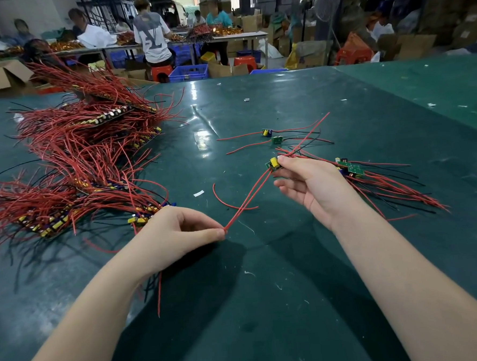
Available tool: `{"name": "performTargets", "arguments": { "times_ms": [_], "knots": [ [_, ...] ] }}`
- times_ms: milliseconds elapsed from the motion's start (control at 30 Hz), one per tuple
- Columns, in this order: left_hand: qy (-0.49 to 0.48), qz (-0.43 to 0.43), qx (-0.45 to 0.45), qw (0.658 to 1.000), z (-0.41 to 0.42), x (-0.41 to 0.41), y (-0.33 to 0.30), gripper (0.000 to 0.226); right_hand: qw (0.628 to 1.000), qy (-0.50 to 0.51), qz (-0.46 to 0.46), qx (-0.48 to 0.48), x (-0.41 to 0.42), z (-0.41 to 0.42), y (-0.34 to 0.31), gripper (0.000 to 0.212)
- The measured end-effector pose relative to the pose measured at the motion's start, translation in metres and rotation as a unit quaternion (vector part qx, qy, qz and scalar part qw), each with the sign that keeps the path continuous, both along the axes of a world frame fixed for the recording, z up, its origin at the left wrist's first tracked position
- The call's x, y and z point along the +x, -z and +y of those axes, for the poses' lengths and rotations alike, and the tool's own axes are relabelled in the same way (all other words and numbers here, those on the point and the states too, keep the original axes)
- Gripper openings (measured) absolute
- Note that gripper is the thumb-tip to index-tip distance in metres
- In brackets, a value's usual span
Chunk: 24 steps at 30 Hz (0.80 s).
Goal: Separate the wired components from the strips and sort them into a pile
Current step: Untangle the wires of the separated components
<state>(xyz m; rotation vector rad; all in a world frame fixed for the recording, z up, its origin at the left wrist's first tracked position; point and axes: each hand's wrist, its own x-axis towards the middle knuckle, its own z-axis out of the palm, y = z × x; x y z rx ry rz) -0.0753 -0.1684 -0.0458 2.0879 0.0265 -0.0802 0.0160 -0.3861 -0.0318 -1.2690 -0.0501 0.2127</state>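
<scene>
Left fingers (217,233) pinching red wires (245,199), right fingers (282,162) gripping component (273,163)

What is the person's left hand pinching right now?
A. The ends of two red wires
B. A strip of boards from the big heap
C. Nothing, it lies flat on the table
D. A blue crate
A: the left hand pinches the ends of the two red wires, which run up to the small board held by the right hand.
</scene>
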Motion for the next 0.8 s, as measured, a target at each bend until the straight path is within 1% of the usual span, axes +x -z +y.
{"name": "performTargets", "arguments": {
  "times_ms": [167, 267, 367, 500, 600, 700, 800],
  "knots": [
    [-0.021, -0.064, 0.066, 0.996, 0.004, 0.001, 0.000, 0.013, 0.999, 0.018, -0.006, -0.034, 0.000, -0.002, -0.002, 0.010],
    [-0.055, -0.109, 0.165, 0.979, 0.007, 0.003, 0.001, 0.018, 0.997, 0.024, -0.013, -0.076, -0.001, -0.001, 0.000, 0.008],
    [-0.080, -0.114, 0.228, 0.964, 0.007, 0.003, 0.002, 0.022, 0.994, 0.014, -0.020, -0.102, -0.003, 0.002, 0.002, 0.009],
    [-0.132, -0.099, 0.249, 0.954, 0.009, 0.006, 0.005, 0.020, 0.993, -0.016, -0.034, -0.109, -0.006, 0.007, 0.000, 0.011],
    [-0.152, -0.088, 0.254, 0.951, 0.010, 0.006, 0.005, 0.019, 0.993, -0.042, -0.036, -0.102, -0.009, 0.009, -0.002, 0.012],
    [-0.154, -0.095, 0.263, 0.948, 0.009, 0.006, 0.005, 0.021, 0.996, -0.053, -0.012, -0.066, -0.011, 0.010, -0.004, 0.010],
    [-0.158, -0.119, 0.287, 0.937, 0.007, 0.005, 0.004, 0.018, 0.997, -0.062, 0.021, -0.034, -0.013, 0.010, -0.005, 0.009]
  ]
}}
